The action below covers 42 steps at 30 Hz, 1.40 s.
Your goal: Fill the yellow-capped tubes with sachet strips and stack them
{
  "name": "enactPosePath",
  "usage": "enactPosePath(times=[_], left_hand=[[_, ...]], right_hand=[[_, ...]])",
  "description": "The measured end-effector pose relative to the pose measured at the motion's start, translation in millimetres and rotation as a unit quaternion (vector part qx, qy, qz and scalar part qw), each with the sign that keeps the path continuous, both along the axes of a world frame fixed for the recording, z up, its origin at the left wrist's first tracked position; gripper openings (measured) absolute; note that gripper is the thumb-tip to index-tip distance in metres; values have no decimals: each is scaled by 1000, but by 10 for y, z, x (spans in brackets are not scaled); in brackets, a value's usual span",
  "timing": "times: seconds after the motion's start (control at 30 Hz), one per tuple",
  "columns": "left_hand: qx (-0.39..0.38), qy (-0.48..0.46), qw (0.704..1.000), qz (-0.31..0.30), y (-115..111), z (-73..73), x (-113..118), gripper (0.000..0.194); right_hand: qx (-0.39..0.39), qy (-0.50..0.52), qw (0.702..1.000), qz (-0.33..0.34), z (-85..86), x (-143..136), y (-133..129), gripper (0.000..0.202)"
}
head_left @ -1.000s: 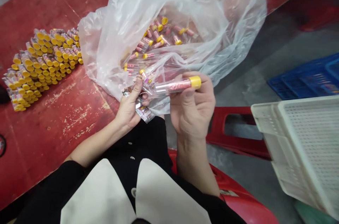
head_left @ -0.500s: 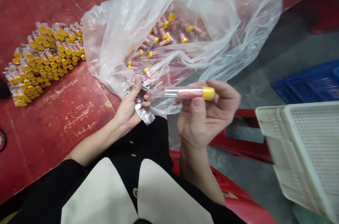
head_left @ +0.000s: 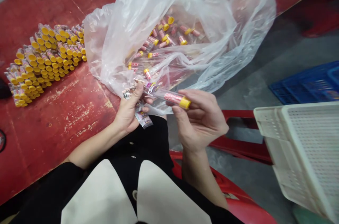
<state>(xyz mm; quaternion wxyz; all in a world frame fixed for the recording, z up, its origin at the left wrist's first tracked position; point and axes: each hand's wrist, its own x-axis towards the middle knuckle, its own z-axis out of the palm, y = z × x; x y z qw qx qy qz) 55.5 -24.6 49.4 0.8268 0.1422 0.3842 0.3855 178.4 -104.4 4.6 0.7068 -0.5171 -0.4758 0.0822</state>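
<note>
My right hand [head_left: 202,118] pinches a clear tube with a yellow cap [head_left: 173,97] near its capped end; pink-and-white printing or contents show through the tube. Its other end meets the small printed plastic sleeves [head_left: 144,117] in my left hand [head_left: 131,111]. My left fingers are closed round several of these shiny sleeves, thumb on top. Whether the tube's tip is inside a sleeve I cannot tell. Just beyond both hands lies a large clear plastic bag [head_left: 111,47], its mouth spread, with many loose yellow-capped tubes [head_left: 161,37] inside.
On the red table [head_left: 74,111], left of the bag, many yellow-capped tubes [head_left: 45,61] in sleeves are stacked, caps facing me. To the right stand a white perforated crate [head_left: 286,139] and a blue crate [head_left: 307,83]. A red stool [head_left: 238,143] is below my right arm.
My right hand has moved left and slightly down with the tube, tilting its cap end lower. The tube's far end now meets the sleeves in my left hand, which has stayed nearly still.
</note>
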Motion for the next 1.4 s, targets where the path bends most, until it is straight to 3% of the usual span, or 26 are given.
enactPosePath(times=[0.17,0.37,0.5,0.7,0.8,0.9,1.07,1.23,1.4], left_hand=[[42,51,998,7,-12,-54,-71,44],[70,47,996,1,-54,-114,-134,51],[72,34,997,-22,-30,-123,-185,52],[81,-21,988,-127,49,-151,-295,48],[78,-34,986,-143,39,-168,-326,47],[88,-22,985,-148,-7,-189,-349,47],[116,27,985,-122,-59,-190,-422,47],[111,32,990,-78,26,-171,-560,50],[87,41,995,-7,238,-201,-799,55]], right_hand=[[-16,-56,996,61,-8,14,-125,43],[-12,-116,992,43,3,-37,-153,57],[-10,-132,988,79,44,-56,-144,54],[-31,-33,992,114,24,-220,-149,42],[-24,33,996,73,-87,-379,-112,42],[-29,24,999,30,-184,-477,-47,51],[-31,-79,996,8,-129,-478,113,49],[-8,-69,997,-15,-57,-611,381,38],[-10,-45,999,8,-128,-901,771,27]])
